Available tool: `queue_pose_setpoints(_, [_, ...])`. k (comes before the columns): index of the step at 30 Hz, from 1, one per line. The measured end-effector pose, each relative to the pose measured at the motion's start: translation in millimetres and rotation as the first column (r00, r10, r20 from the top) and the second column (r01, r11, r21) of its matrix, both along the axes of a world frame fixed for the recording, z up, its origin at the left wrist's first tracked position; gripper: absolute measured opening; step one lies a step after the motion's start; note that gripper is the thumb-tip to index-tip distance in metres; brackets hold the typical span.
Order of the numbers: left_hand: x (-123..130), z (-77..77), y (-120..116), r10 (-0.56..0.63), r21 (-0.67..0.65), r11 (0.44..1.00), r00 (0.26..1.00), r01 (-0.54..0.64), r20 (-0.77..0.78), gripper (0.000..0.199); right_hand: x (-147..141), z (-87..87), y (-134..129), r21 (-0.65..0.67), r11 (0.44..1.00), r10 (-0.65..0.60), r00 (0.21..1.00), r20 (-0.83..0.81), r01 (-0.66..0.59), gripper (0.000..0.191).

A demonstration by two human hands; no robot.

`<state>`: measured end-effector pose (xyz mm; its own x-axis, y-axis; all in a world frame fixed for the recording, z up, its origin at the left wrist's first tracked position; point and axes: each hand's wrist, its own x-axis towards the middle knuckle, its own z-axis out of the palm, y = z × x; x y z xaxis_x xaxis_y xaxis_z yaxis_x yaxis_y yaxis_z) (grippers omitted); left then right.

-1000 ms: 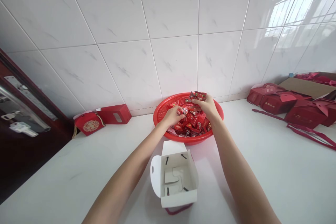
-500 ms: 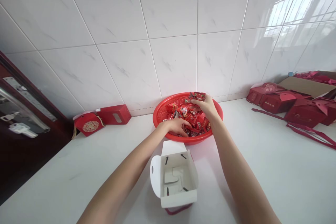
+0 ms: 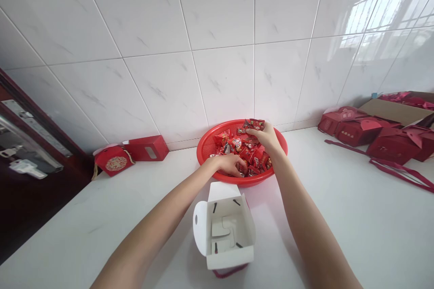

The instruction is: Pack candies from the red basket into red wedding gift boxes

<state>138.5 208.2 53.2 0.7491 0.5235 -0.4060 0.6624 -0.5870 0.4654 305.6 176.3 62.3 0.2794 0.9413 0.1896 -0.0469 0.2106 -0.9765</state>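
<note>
A red oval plastic basket with perforated sides stands against the wall, holding many wrapped candies in red and silver. My right hand is at its far right side, thumb and fingers closed on red-wrapped candies. Down in the near part of the basket, my left hand has its fingers curled round a wrapped candy; the fingertips are partly hidden. In front of the basket sits an open white-lined box, flaps spread, nothing in it, a dark red ribbon under its near side.
Two red boxes stand at the left: a small one with a round gold emblem and a longer one. Several red gift boxes, a ribbon and a cardboard carton are at the right. Keys hang at far left.
My left hand's fingers have drawn together and curled in among the candies. My right hand stays almost in place, still gripping its candies.
</note>
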Motion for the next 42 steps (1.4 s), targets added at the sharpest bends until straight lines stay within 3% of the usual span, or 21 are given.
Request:
queue_pose_setpoints(18, [-2,-4.3,-1,0.019,-0.053,0.999,0.986,-0.011,0.168,0.028,0,0.5,-3,0.012,1.000,0.003,1.000,0.013,-0.004,0.013])
queue_pose_setpoints(23, [-4,-10.1,5,0.073,-0.045,0.997,0.970,-0.064,0.231,0.032,-1,1.0,-3,0.038,0.999,-0.001,1.000,0.000,0.001,0.012])
queue_pose_setpoints(26, [-4,-11.3,7,0.121,0.001,0.992,0.935,-0.129,0.334,0.031,-1,1.0,-1,0.043,0.999,-0.015,1.000,-0.016,0.015,0.012])
queue_pose_setpoints(32, [-4,-12.3,12,0.227,0.065,0.947,0.795,-0.316,0.562,0.035,1,0.5,1,0.047,0.996,-0.070,0.997,-0.039,0.072,0.017])
queue_pose_setpoints(42, [-5,-16.6,18,0.303,0.035,0.900,0.681,-0.435,0.666,0.035,1,2.2,-1,0.042,0.997,-0.068,0.997,-0.037,0.070,0.014])
